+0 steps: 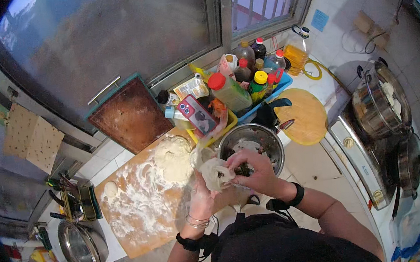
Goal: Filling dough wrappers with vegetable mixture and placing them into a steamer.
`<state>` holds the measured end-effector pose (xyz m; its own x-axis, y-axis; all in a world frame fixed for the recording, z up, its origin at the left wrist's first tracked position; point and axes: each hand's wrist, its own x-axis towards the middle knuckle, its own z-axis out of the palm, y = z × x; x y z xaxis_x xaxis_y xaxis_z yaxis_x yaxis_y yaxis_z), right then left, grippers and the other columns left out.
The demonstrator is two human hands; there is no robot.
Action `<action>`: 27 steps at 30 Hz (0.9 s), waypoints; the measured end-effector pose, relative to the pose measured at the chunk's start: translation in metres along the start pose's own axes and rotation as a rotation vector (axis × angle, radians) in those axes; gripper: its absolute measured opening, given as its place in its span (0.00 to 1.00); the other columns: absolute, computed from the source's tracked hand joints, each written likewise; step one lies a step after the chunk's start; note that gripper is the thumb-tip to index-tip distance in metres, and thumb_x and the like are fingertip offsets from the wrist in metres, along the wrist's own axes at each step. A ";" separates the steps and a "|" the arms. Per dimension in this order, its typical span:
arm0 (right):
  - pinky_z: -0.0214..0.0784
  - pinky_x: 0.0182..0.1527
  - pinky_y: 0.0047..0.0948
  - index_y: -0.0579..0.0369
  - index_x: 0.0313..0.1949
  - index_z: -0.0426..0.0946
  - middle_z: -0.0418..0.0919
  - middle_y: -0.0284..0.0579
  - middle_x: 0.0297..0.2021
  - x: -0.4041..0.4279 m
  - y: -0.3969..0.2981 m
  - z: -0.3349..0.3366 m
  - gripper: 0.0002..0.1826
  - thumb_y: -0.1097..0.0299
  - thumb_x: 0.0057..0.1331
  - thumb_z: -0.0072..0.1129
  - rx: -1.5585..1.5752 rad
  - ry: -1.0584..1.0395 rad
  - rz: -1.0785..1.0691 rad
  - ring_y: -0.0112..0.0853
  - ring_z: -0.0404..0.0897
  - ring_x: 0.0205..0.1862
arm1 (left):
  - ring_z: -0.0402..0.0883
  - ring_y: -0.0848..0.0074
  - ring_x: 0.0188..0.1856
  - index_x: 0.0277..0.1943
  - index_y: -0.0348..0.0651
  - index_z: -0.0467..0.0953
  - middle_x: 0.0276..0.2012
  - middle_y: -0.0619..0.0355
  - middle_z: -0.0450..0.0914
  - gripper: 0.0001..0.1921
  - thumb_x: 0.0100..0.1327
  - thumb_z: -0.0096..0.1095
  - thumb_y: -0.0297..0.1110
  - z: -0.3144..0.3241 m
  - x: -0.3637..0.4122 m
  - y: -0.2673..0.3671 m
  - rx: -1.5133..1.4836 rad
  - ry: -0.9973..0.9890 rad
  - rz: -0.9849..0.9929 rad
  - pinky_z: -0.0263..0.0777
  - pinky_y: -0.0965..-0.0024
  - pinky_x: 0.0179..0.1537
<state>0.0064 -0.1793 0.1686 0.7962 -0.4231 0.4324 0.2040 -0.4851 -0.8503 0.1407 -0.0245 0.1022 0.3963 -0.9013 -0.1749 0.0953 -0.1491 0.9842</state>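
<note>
A round of filled dough point(214, 172), its edge partly gathered, rests in my left hand point(201, 198). Dark filling shows through the small opening at its top. My right hand point(255, 169) pinches the dough's rim between thumb and fingers. Just beyond the hands stands a steel mixing bowl point(277, 138) with dark chopped filling inside, partly hidden by my right hand. To the left, a floured wooden board point(137, 240) carries a large lump of dough point(173, 158) and a small dough ball point(111, 189).
Behind the bowl, a blue tray point(286, 80) holds several bottles. A phone point(197, 115) leans over a yellow basket point(234, 122). A round wooden board point(303, 116) lies right of these. A steamer pot point(372, 108) stands on the gas stove point(352, 153). A steel basin point(83, 250) tilts at left.
</note>
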 end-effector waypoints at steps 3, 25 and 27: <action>0.70 0.47 0.30 0.54 0.35 0.81 0.79 0.43 0.42 -0.005 -0.004 0.008 0.13 0.76 0.47 0.70 0.126 0.107 0.197 0.33 0.79 0.41 | 0.63 0.64 0.67 0.70 0.35 0.50 0.66 0.47 0.63 0.32 0.75 0.30 0.53 0.015 -0.006 0.023 0.075 -0.053 0.253 0.60 0.61 0.65; 0.57 0.61 0.36 0.55 0.56 0.65 0.63 0.53 0.58 0.003 0.010 0.002 0.41 0.63 0.42 0.77 -0.311 -0.090 0.069 0.45 0.61 0.63 | 0.76 0.64 0.56 0.66 0.33 0.57 0.58 0.49 0.73 0.23 0.75 0.40 0.38 0.020 0.010 0.033 -1.276 -0.119 -0.040 0.69 0.64 0.57; 0.48 0.68 0.39 0.55 0.66 0.56 0.52 0.61 0.68 0.014 0.008 -0.003 0.55 0.58 0.40 0.79 -0.430 -0.014 0.127 0.51 0.49 0.71 | 0.76 0.63 0.55 0.64 0.32 0.61 0.57 0.48 0.74 0.21 0.74 0.42 0.35 0.013 0.015 0.027 -0.636 -0.080 0.077 0.67 0.64 0.58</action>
<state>0.0179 -0.1913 0.1692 0.8078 -0.4913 0.3257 -0.1494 -0.7052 -0.6931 0.1373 -0.0473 0.1267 0.3573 -0.9308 -0.0774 0.6017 0.1659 0.7813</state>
